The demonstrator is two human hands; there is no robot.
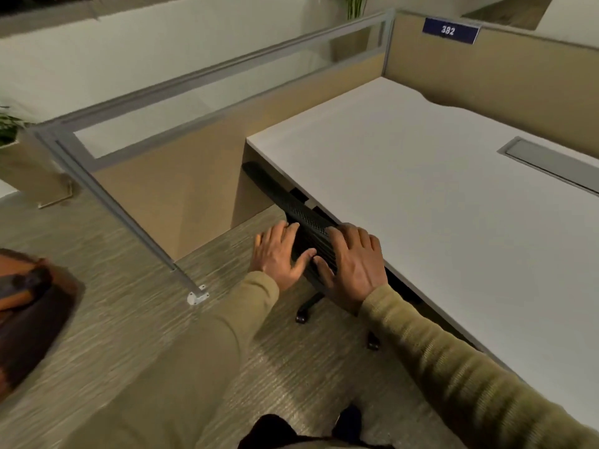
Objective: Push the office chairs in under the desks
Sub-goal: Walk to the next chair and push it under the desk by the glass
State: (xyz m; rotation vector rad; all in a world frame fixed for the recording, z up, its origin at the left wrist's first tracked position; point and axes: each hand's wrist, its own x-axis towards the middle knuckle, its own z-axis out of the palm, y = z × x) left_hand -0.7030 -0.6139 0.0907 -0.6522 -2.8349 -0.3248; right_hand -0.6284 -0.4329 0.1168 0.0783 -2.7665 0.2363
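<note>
Head view, looking down: both hands flat on the top of a black mesh-backed office chair (311, 222), whose backrest lies close along the front edge of a white flat-topped desk (421, 196)

- Left hand (280, 254): palm on the outer face of the backrest, fingers spread, thumb toward the middle. Grip apart, pressing rather than clasping
- Right hand (351, 260): laid over the top rail on the desk side, fingers splayed and loosely draped over the mesh. Also apart, not clamped
- Chair position: seat hidden under the desk top; only the backrest, one black base leg (312, 301) and two castors (301, 317) show on the floor. Another castor (372, 343) sits just beside the desk's edge line

Step in hand, as I judge it: the tail of the push on this chair. Backrest looks almost touching the desk edge, so little travel remains. The next move calls for a short, even shove with both palms, then letting go and turning to any other chair

Edges and room:
- Desk front edge runs diagonally, right beside the right hand's fingers; risk of pinching them between rail and edge if pushed hard
- Tan fabric partition with grey metal frame and glass strip (201, 82) closes off the far left; its metal foot bracket (197, 298) stands on the floor near the left sleeve
- Grey-brown striped carpet (113, 319) lies open behind and to the left, good for stepping back
- Dark brown and orange thing at the far left edge (32, 306), cannot tell what; well apart from the chair
</note>
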